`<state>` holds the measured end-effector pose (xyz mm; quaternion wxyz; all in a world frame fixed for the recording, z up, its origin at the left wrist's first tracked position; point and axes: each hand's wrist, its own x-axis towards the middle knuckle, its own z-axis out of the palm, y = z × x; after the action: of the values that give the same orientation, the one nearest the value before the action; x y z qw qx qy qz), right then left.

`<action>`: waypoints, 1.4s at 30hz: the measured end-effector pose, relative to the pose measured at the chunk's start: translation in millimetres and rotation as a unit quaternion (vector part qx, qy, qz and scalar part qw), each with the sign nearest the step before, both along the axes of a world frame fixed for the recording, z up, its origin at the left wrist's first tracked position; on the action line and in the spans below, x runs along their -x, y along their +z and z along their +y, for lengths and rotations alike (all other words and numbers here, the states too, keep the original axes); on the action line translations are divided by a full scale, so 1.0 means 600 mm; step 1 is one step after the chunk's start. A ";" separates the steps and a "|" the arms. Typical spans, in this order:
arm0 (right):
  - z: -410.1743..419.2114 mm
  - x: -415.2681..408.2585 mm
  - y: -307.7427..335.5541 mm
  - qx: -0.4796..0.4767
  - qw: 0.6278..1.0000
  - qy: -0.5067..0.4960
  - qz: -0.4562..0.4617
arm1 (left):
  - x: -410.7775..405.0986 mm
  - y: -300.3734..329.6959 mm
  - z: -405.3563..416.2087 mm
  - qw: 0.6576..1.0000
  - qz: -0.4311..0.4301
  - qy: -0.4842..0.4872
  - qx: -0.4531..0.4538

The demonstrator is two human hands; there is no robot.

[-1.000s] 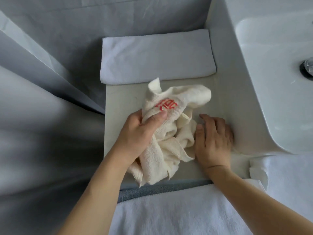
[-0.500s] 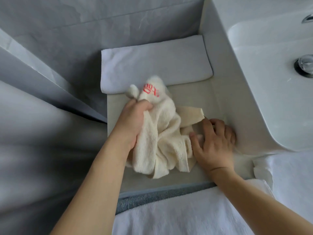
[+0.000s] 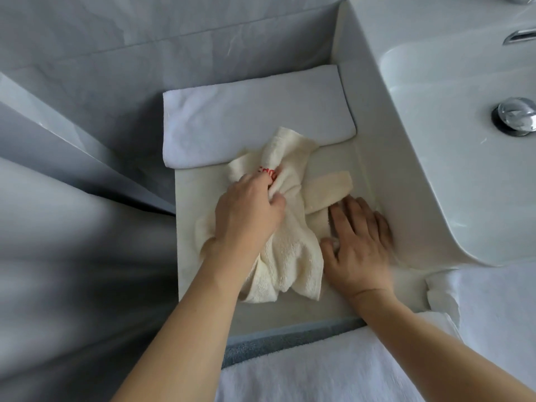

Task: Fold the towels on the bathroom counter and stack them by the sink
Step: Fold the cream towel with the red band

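A crumpled cream towel [image 3: 290, 250] with red stitched lettering lies on the pale counter [image 3: 200, 282] left of the sink. My left hand [image 3: 246, 219] is shut on a bunch of this cream towel near the red lettering. My right hand [image 3: 359, 242] lies flat with fingers spread on the towel's right part, pressing it to the counter beside the sink wall. A folded white towel [image 3: 249, 123] rests at the back of the counter against the wall, and the cream towel's top corner overlaps its front edge.
The white sink basin [image 3: 452, 146] with its chrome drain [image 3: 514, 116] fills the right side. A large white towel [image 3: 319, 369] hangs over the counter's front edge, and another white towel [image 3: 490, 303] lies at the lower right. Grey tiled walls enclose the left and back.
My left hand has carried the bunched cream towel farther back and down onto the counter, so its top now overlaps the folded white towel. My right hand has flattened on the towel's right part.
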<state>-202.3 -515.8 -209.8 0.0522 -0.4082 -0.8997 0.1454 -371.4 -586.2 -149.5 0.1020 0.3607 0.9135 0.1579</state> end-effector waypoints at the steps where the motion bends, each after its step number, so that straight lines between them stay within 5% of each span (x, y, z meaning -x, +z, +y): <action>1: -0.001 0.000 0.001 0.002 1.000 -0.001 -0.002 | 0.001 0.003 0.000 0.998 -0.035 0.003 -0.050; 3: -0.001 -0.001 0.006 0.008 1.000 -0.001 -0.007 | 0.002 0.020 -0.001 0.951 -0.258 0.014 -0.172; 5: 0.002 -0.002 0.009 0.018 1.000 0.008 -0.019 | 0.000 0.049 -0.005 0.788 -0.527 0.062 -0.313; 6: 0.004 -0.002 0.010 0.023 0.999 0.015 -0.029 | 0.007 0.058 -0.008 0.715 -0.596 0.089 -0.355; 8: 0.005 -0.004 0.011 0.026 0.999 0.026 -0.039 | 0.031 0.065 -0.012 0.663 -0.612 0.170 -0.395; 9: 0.005 -0.004 0.011 0.026 0.999 0.027 -0.037 | 0.047 0.064 -0.013 0.684 -0.569 0.222 -0.400; 13: 0.002 -0.002 0.016 0.036 0.999 0.013 -0.014 | 0.093 0.029 -0.047 0.862 -0.280 0.339 -0.253; 19: 0.002 -0.002 0.012 0.029 1.000 0.007 0.007 | 0.048 -0.022 -0.062 0.926 -0.240 0.259 -0.131; 21: 0.001 -0.001 0.011 0.025 0.999 0.001 0.030 | 0.026 -0.051 -0.064 0.950 -0.151 0.250 -0.112; 24: -0.001 -0.003 0.009 0.023 0.996 -0.009 0.083 | 0.006 -0.082 -0.079 0.952 -0.038 0.238 -0.190; 33: 0.012 -0.012 -0.011 0.020 0.972 -0.017 0.232 | 0.022 -0.111 -0.070 0.950 0.022 0.224 -0.219; 37: 0.011 0.001 -0.001 0.102 0.935 -0.078 0.329 | 0.026 -0.112 -0.066 0.949 0.022 0.215 -0.229; 39: 0.007 0.031 0.015 0.199 0.933 -0.131 0.269 | 0.027 -0.110 -0.065 0.948 0.014 0.204 -0.243; 42: 0.014 0.082 0.054 0.288 0.951 -0.056 0.100 | 0.026 -0.090 -0.062 0.950 -0.039 0.193 -0.241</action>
<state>-251.8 -507.5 -177.6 0.0303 -0.4391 -0.7855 0.4351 -387.3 -623.6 -203.8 0.0154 0.1851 0.8959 0.4036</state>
